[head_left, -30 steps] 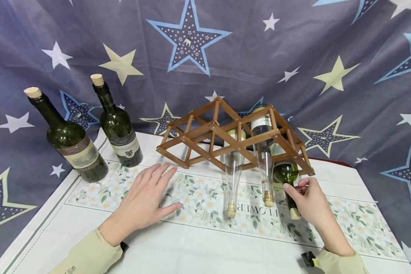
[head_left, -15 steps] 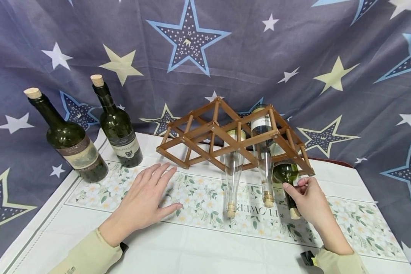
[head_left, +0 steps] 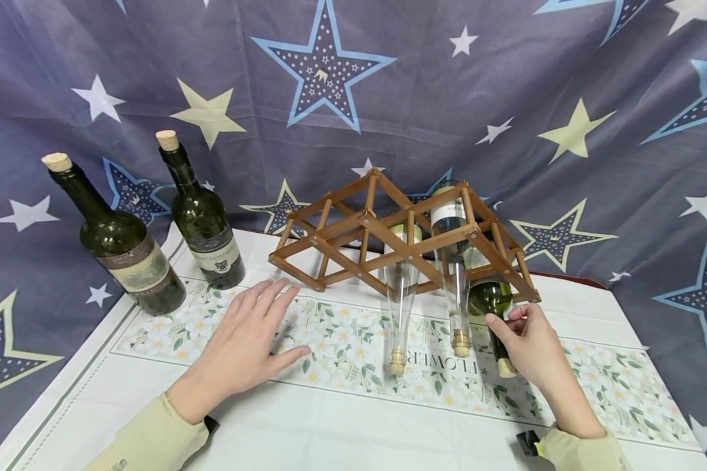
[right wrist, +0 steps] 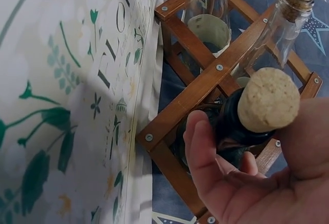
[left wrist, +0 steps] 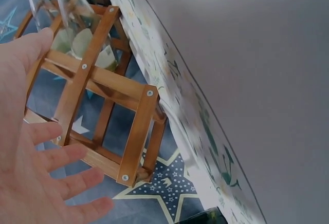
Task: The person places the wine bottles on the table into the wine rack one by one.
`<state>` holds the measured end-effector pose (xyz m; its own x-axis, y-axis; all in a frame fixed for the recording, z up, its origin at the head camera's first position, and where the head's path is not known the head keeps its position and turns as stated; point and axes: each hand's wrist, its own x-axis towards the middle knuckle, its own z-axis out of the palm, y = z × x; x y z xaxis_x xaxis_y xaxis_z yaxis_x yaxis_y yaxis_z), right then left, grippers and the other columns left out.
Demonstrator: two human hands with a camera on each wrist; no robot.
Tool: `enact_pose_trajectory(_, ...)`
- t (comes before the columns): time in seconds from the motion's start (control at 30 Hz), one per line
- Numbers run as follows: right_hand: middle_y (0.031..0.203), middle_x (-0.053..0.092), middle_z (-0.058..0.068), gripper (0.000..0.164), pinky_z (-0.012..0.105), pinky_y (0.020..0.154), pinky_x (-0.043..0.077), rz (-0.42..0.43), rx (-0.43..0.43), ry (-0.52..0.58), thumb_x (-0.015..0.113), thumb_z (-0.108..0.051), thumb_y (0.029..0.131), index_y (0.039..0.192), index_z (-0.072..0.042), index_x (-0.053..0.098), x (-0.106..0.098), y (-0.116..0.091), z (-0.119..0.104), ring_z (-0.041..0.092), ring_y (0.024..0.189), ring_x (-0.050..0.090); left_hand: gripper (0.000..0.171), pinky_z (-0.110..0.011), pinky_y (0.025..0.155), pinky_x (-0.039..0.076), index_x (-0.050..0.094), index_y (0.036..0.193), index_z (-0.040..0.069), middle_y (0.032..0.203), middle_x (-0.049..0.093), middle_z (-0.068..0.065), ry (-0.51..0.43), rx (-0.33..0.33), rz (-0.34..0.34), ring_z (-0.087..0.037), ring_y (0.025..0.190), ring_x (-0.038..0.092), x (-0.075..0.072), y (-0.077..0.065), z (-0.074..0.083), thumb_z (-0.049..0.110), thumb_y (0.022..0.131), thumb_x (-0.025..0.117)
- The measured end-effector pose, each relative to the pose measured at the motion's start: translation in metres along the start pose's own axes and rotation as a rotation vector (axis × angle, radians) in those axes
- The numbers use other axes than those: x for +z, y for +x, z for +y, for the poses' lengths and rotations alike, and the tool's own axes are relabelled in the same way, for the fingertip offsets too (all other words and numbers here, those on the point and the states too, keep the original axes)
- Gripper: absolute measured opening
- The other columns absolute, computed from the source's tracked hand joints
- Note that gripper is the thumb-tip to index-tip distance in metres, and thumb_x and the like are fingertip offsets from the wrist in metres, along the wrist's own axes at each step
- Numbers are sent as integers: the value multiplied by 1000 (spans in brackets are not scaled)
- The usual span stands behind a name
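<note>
My right hand (head_left: 533,347) holds the neck of a dark green wine bottle (head_left: 493,299) lying in the right end of a wooden wine rack (head_left: 365,219). In the right wrist view its cork (right wrist: 270,100) points toward the camera, with my fingers curled about the neck below it; the body is mostly hidden behind the hand and slats. My left hand (head_left: 241,340) is spread palm down over the floral part of the cloth, holding nothing. The left wrist view shows its fingers extended beside the rack's left end.
Two clear corked bottles (head_left: 400,294) lie in the rack, necks forward. At the left stand two corked green bottles, one with a landscape label (head_left: 135,265) and one with a pale label (head_left: 217,255). A star-printed curtain (head_left: 424,98) hangs behind the white tablecloth (head_left: 342,425).
</note>
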<state>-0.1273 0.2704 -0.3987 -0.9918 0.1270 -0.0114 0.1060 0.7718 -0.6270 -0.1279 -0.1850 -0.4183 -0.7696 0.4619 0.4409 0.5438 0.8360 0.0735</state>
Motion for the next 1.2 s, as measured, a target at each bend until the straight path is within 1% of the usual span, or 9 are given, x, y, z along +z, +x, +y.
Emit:
enact_pose_trajectory(0.2,104,61,17,66,37,67,48,8,-7,-21,52,-62,95,117,0,43,-1,-2,-2,27,85,61,97,-58,109,28,41,152,9,152,39,-15,4,3,11,-39,138,33,-1,0,-2,71,81,63)
enact_pose_trajectory(0.4,107,59,18,67,42,72,49,7,-22,-40,53,-62,94,117,0,45,-4,-6,-4,30,94,60,97,-59,109,28,40,153,10,152,39,-15,9,7,25,-40,137,35,-1,0,-3,70,81,64)
enact_pose_trajectory(0.63,106,61,17,62,44,75,50,33,-60,-59,54,-59,96,115,0,48,-8,-9,-7,30,94,61,98,-58,109,28,37,154,11,152,39,-15,11,0,26,-39,138,33,-1,1,-4,71,81,63)
enact_pose_trajectory(0.8,108,62,18,64,46,76,51,51,-64,-68,52,-59,96,118,1,49,-14,-11,-10,32,97,62,97,-58,110,27,35,155,11,154,36,-15,14,-7,19,-38,139,32,-2,1,-4,70,83,61)
enact_pose_trajectory(0.97,109,62,18,67,43,73,50,53,-53,-85,52,-61,95,120,0,49,-18,-13,-12,31,97,62,95,-60,108,29,37,154,10,152,39,-16,11,-8,39,-39,138,34,-3,1,-5,68,83,63)
enact_pose_trajectory(1.07,108,63,17,65,41,71,49,64,-63,-97,53,-61,95,119,-1,50,-21,-15,-14,30,95,62,94,-60,108,29,38,153,9,151,40,-17,6,-5,54,-39,138,34,-4,1,-6,67,83,64)
enact_pose_trajectory(1.2,108,64,16,61,43,73,49,79,-85,-110,54,-59,95,118,-2,51,-25,-17,-15,31,96,62,93,-59,108,30,39,152,8,149,42,-17,5,-3,73,-40,137,36,-4,2,-8,64,83,65)
